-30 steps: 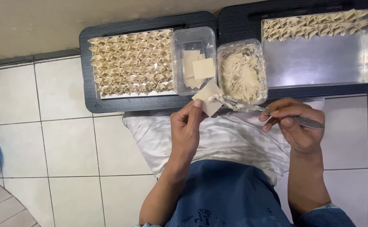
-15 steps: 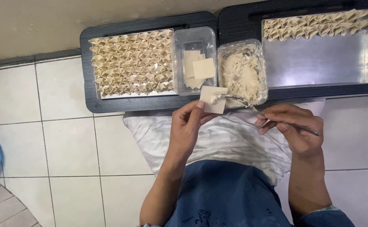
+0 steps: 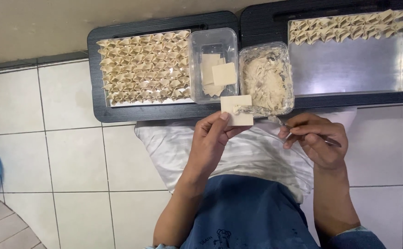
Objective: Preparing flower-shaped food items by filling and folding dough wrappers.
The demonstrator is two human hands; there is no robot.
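A pale square dough wrapper (image 3: 237, 110) lies pinched flat in the left hand (image 3: 213, 138), over the lap. The right hand (image 3: 319, 143), fingers closed on a thin metal utensil (image 3: 275, 119), smears filling on it; too much might tear it. Two black trays (image 3: 164, 113), two clear tubs (image 3: 213, 64).
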